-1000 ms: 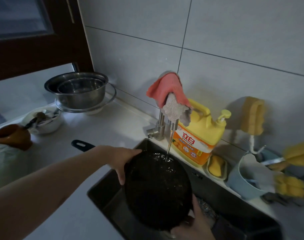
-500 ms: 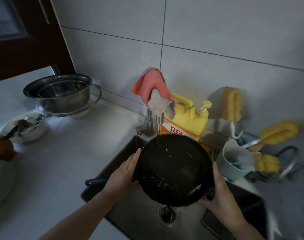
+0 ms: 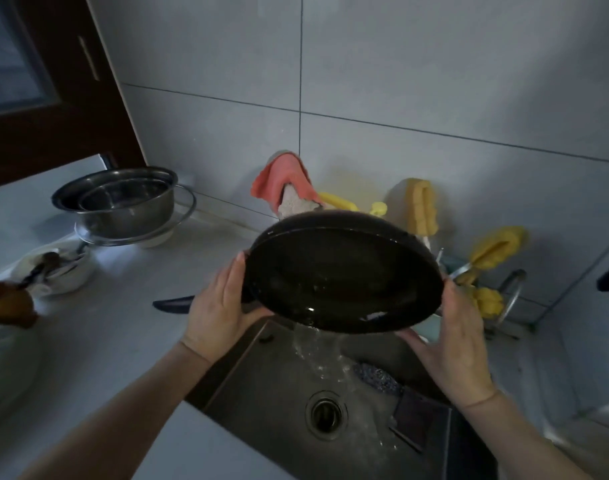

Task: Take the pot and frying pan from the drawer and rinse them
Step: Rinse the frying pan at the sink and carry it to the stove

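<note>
pink cloth (image 3: 283, 174) hangs near yellow sponges (image 3: 421, 212) by the wall.

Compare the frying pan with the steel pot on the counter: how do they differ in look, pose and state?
The frying pan is black and shallow; the steel pot is shiny and deep. The frying pan is tilted between the left hand and right hand, pouring water; the steel pot rests upright, untouched. Both are round cookware.

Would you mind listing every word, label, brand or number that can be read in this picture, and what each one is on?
None can be read.
Yellow detergent bottle: its label is hidden behind the frying pan held over the sink.
Frying pan: no marking visible.
Steel pot: no marking visible.
Brown jar: no label visible.
</note>
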{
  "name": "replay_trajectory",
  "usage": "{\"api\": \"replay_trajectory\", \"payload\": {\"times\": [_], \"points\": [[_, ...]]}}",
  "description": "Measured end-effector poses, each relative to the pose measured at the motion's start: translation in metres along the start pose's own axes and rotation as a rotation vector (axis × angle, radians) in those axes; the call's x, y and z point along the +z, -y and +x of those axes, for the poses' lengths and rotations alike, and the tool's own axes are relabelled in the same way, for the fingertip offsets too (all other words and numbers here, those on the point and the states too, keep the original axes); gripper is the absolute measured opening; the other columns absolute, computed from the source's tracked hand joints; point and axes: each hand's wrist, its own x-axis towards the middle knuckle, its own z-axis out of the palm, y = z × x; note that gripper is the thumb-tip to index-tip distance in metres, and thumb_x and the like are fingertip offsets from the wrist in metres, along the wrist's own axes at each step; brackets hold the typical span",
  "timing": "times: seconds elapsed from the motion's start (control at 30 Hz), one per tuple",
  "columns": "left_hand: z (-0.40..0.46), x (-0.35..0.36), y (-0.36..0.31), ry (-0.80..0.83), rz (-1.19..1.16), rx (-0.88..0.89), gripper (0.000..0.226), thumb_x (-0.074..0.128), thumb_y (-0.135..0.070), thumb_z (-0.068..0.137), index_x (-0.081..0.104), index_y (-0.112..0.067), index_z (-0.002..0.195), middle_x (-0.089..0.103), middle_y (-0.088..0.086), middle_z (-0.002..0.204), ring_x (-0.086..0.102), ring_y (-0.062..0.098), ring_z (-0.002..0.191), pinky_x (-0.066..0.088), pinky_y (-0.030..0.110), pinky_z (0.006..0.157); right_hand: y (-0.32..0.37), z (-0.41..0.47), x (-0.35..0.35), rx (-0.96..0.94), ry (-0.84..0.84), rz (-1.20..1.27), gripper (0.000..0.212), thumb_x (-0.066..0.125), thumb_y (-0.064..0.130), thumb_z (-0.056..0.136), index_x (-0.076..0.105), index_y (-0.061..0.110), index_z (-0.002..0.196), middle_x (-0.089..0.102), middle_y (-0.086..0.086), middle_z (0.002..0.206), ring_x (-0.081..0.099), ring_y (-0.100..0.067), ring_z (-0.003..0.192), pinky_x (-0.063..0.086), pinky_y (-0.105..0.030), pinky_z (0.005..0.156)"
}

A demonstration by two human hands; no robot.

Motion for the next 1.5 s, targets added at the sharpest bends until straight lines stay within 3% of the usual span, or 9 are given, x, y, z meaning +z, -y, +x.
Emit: {"api": "replay_trajectory", "payload": {"times": [0.1,0.2,0.5,0.63,0.73,0.83,0.97,1.17,1.5], "points": [[0.021,-0.016,-0.007,-0.048,0.012,-0.016,0.094,0.061,-0.061,0.075,0.022,-0.010,0.145,0.055,0.022,0.127,0.060,0.034,0.110,0.053,0.049,0.088,0.008,0.022,-0.021,0.054,-0.014,-0.082,0.093,0.087,0.029,0.068,0.038,-0.010,0.137,0.057,-0.020,0.121,0.055,-0.032,0.109,0.048,-0.051,0.089],[0.039,-0.026,-0.006,-0.088,-0.008,-0.013,0.095,0.073,-0.054,0.075,0.025,-0.010,0.144,0.054,0.020,0.130,0.060,0.034,0.112,0.055,0.054,0.086,0.017,0.040,-0.039,0.076,-0.051,-0.120,0.089,0.085,0.034,0.068,0.042,-0.004,0.136,0.057,-0.015,0.109,0.052,-0.028,0.103,0.045,-0.049,0.086],[0.074,-0.047,-0.009,-0.235,0.024,0.191,0.096,0.075,-0.045,0.076,0.020,-0.002,0.142,0.051,0.026,0.129,0.058,0.034,0.113,0.053,0.048,0.092,0.031,0.069,-0.068,-0.013,-0.190,-0.182,0.090,0.074,0.052,0.074,0.048,-0.019,0.123,0.047,-0.007,0.110,0.046,-0.023,0.102,0.035,-0.045,0.092],[0.077,-0.048,-0.011,-0.239,0.013,0.243,0.104,0.077,-0.045,0.076,0.011,-0.011,0.149,0.047,0.022,0.134,0.057,0.033,0.115,0.052,0.044,0.095,0.033,0.069,-0.072,0.024,-0.187,-0.198,0.091,0.078,0.051,0.072,0.048,-0.017,0.123,0.055,-0.013,0.107,0.048,-0.024,0.099,0.039,-0.051,0.089],[0.070,-0.041,-0.020,-0.209,-0.032,0.202,0.097,0.074,-0.047,0.076,0.021,-0.003,0.144,0.049,0.021,0.132,0.056,0.029,0.115,0.050,0.042,0.096,0.023,0.052,-0.069,0.044,-0.148,-0.215,0.089,0.082,0.040,0.071,0.046,-0.022,0.123,0.050,-0.010,0.118,0.050,-0.026,0.106,0.038,-0.049,0.092],[0.053,-0.024,-0.029,-0.076,-0.050,0.209,0.102,0.075,-0.051,0.073,0.018,-0.006,0.146,0.052,0.020,0.129,0.055,0.026,0.114,0.049,0.036,0.092,0.010,0.017,-0.060,0.128,-0.053,-0.190,0.104,0.089,0.033,0.065,0.034,-0.014,0.139,0.054,-0.016,0.124,0.051,-0.031,0.113,0.041,-0.052,0.091],[0.023,0.013,-0.028,0.208,-0.077,0.156,0.119,0.079,-0.050,0.064,0.008,-0.010,0.151,0.049,0.022,0.134,0.063,0.033,0.104,0.058,0.042,0.071,-0.004,-0.041,-0.045,0.200,0.100,-0.120,0.124,0.076,0.045,0.066,-0.005,0.016,0.155,0.048,-0.020,0.140,0.049,-0.036,0.123,0.037,-0.052,0.095],[-0.010,0.075,-0.024,0.600,-0.214,0.095,0.131,0.080,-0.051,0.066,-0.018,-0.031,0.150,0.017,0.002,0.158,0.035,0.023,0.138,0.047,0.044,0.102,-0.015,-0.107,-0.026,0.468,0.387,-0.057,0.145,0.096,0.030,0.051,-0.003,0.011,0.156,0.041,-0.019,0.148,0.043,-0.039,0.132,0.041,-0.060,0.098],[-0.057,0.157,-0.013,0.951,-0.232,0.021,0.140,0.084,-0.046,0.063,-0.029,-0.034,0.144,0.006,-0.006,0.160,0.027,0.016,0.141,0.033,0.040,0.112,-0.034,-0.179,0.021,0.729,0.673,-0.012,0.146,0.088,0.048,0.060,-0.025,0.024,0.149,0.024,-0.007,0.158,0.024,-0.025,0.146,0.025,-0.053,0.116]]}}
